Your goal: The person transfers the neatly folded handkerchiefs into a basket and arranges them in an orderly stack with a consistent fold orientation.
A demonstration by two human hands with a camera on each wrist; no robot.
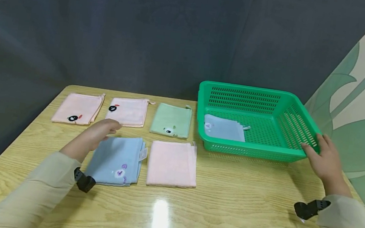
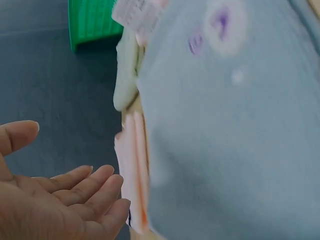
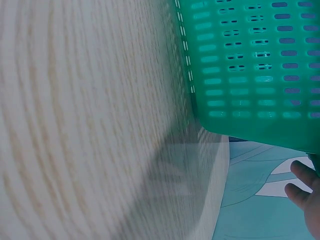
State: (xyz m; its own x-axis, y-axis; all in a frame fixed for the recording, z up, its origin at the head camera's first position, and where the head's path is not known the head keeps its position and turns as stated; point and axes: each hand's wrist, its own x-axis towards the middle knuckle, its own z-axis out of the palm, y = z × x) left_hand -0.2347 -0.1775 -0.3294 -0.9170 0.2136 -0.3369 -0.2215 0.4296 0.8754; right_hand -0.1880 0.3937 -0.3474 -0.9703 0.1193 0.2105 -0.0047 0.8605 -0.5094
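My left hand (image 1: 99, 134) hovers over the back left corner of a folded blue towel (image 1: 113, 158) with a purple and white embroidered face. In the left wrist view its fingers (image 2: 85, 192) are extended and hold nothing. My right hand (image 1: 325, 160) grips the front right corner of a green plastic basket (image 1: 253, 149), thumb and fingers at the rim. Some of its fingers (image 3: 302, 172) show outside the rim in the right wrist view; the rest are hidden. Inside the basket, at the left, lies a folded pale blue towel (image 1: 225, 128).
A plain pink towel (image 1: 173, 164) lies right of the blue one. Behind are a green towel (image 1: 171, 120) and two pink towels with black eyes, one in the middle (image 1: 131, 111) and one at left (image 1: 79, 107). A dark curtain (image 1: 145, 29) hangs behind the wooden table (image 1: 225, 210).
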